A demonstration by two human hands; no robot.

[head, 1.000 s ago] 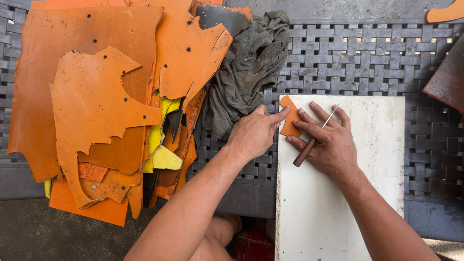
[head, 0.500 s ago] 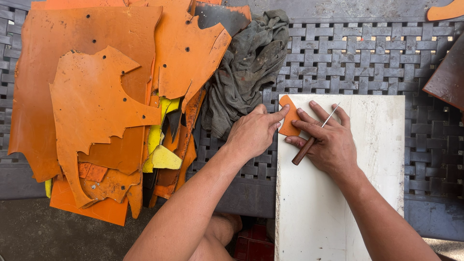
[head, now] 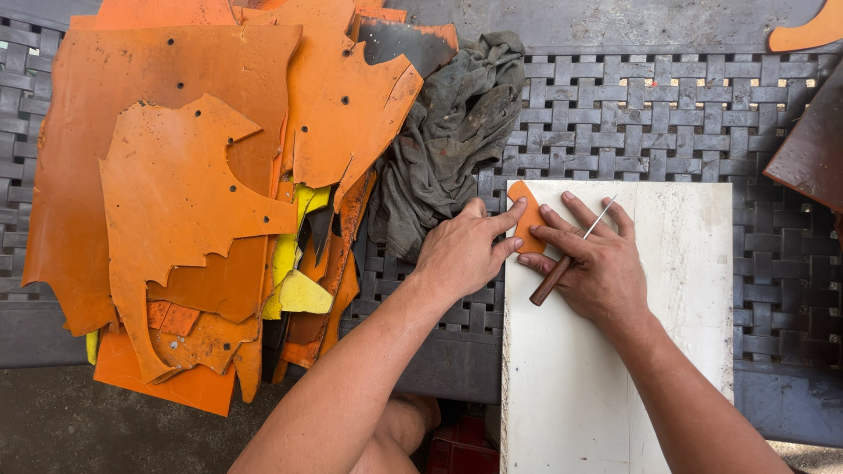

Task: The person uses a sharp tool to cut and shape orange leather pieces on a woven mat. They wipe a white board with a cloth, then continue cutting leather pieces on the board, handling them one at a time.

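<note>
Head view: one small orange leather piece (head: 527, 219) is pinned flat at the upper left corner of one white cutting board (head: 667, 333), which lies on the dark woven counter (head: 667, 114). The left hand (head: 461, 254) is set just left of the piece, with its fingers extended and its fingertips (head: 518, 208) pressed on the piece's left edge. The right hand (head: 597, 263) is laid just right of the piece, with its fingertips (head: 537, 233) touching the lower right edge, so the piece is held between the two hands, which nearly meet over it. One wooden-handled awl (head: 566, 259) is clamped under the right hand; its long axis runs diagonally, handle low left and metal point high right, angled away from the piece. The piece's long axis runs roughly up and down in the picture. Both hands are about equally near. To the left, a stack of large orange leather offcuts (head: 193, 193) is piled, with several yellow scraps (head: 294, 272) beneath, their count not determinable. One grey rag (head: 457, 132) is bunched between stack and board.
</note>
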